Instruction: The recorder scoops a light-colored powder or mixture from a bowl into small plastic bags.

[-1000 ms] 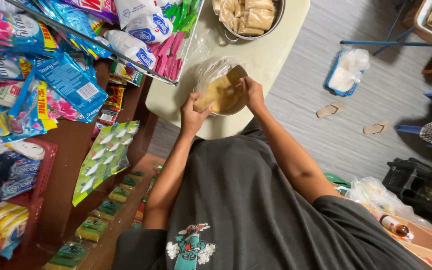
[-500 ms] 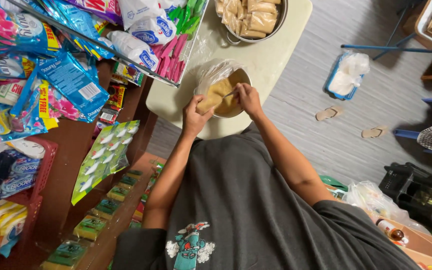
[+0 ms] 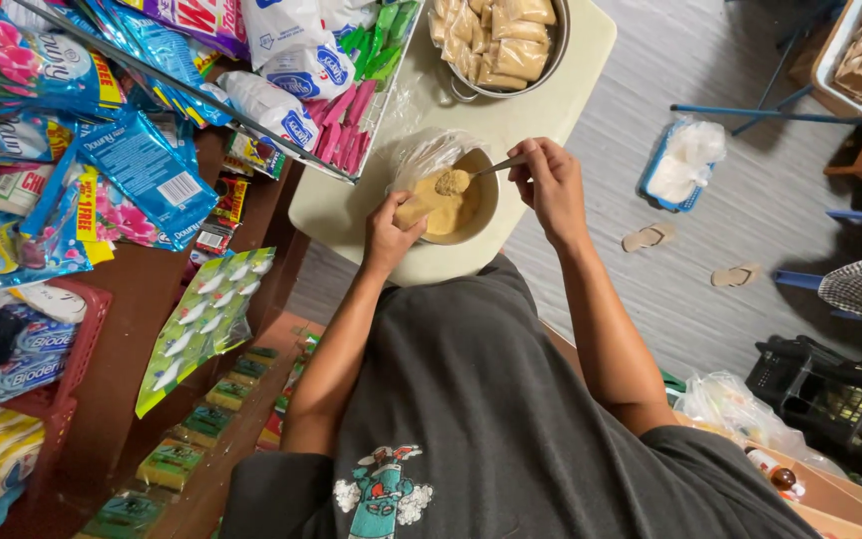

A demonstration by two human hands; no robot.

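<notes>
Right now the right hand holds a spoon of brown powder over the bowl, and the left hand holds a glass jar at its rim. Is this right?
Not quite. The head view shows the left hand holding a small clear plastic bag, not a glass jar. The rest is right: the right hand holds the spoon of brown powder over the bowl.

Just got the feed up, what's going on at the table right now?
A person stands at a small pale table, working over a bowl of tan powder. The right hand holds a spoon heaped with powder above the bowl. The left hand holds a small clear bag, partly filled with the same powder, at the bowl's edge. Further back on the table, a metal pot holds already filled packets.
</notes>
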